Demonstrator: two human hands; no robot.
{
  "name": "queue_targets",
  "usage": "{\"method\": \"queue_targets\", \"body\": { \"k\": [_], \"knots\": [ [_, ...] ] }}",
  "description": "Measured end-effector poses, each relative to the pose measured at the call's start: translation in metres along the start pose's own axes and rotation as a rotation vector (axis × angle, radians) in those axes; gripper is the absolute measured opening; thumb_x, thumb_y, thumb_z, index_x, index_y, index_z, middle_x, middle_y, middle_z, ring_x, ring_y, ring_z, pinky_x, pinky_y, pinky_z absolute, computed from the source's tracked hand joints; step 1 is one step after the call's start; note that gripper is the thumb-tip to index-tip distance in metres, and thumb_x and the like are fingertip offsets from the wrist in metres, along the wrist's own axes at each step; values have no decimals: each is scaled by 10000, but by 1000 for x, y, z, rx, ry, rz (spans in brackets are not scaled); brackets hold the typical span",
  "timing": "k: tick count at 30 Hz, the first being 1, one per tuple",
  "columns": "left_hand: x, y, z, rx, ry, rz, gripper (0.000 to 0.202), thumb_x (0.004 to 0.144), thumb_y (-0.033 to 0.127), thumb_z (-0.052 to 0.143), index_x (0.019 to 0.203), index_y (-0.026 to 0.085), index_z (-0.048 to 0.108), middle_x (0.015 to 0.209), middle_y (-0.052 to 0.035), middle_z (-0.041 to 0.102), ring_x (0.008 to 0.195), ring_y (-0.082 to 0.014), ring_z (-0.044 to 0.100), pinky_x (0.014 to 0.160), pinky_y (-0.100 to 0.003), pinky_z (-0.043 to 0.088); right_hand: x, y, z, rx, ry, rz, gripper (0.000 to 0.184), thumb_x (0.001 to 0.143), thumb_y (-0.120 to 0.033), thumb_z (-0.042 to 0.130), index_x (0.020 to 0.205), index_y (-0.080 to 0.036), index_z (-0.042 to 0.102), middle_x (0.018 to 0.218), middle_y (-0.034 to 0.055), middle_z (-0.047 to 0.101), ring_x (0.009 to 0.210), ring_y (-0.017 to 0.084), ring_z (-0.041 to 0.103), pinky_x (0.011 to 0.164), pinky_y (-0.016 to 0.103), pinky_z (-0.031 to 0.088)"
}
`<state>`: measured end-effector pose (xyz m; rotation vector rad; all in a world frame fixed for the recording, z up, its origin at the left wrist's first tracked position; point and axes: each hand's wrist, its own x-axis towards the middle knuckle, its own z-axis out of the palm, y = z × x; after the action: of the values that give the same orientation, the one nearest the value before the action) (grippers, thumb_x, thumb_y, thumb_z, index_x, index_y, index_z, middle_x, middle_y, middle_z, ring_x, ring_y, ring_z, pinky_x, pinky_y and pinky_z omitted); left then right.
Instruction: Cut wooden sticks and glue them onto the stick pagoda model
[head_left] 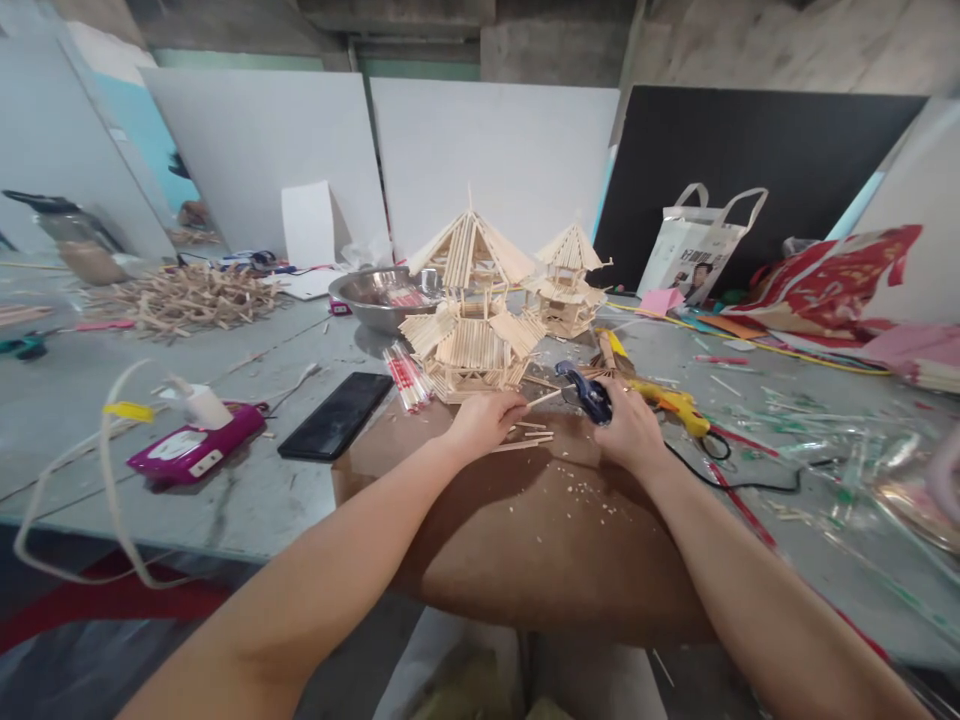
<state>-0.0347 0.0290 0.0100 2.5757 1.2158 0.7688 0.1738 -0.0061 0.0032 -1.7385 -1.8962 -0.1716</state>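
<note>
My left hand (489,418) is closed on one end of a thin wooden stick (545,398), which points right. My right hand (632,420) grips a dark blue hand cutter (592,396), its front close to the stick's free end; whether they touch I cannot tell. Short cut sticks (531,437) lie on the brown board (517,540) beneath my hands, with pale chips (577,490) scattered nearby. Right behind my left hand stands a pagoda model (472,340) built of sticks. A yellow glue gun (670,400) lies to the right of my right hand.
Behind the pagoda are a smaller stick model (568,285) and a metal bowl (375,300). On the left lie a black phone (335,415), a purple power strip (199,443) with a white cable, and a stick pile (180,300). Plastic wrappers (840,450) litter the right side.
</note>
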Motion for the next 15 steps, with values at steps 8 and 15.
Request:
{"method": "queue_targets", "body": {
  "k": [8, 15],
  "knots": [
    [-1, 0, 1, 55, -12, 29, 284, 804, 323, 372, 824, 184, 619, 740, -47, 627, 698, -146, 554, 632, -233, 377, -1, -3, 0, -80, -11, 2, 431, 649, -333, 476, 1059, -203, 465, 953, 67, 577, 880, 241, 509, 731, 311, 369],
    [-1, 1, 0, 48, -20, 35, 271, 798, 302, 383, 803, 172, 620, 725, -49, 622, 685, -147, 546, 626, -237, 373, -2, -1, 2, -78, -11, 2, 439, 653, -343, 486, 1071, -212, 453, 991, 66, 578, 897, 239, 513, 740, 312, 371]
  ]
}}
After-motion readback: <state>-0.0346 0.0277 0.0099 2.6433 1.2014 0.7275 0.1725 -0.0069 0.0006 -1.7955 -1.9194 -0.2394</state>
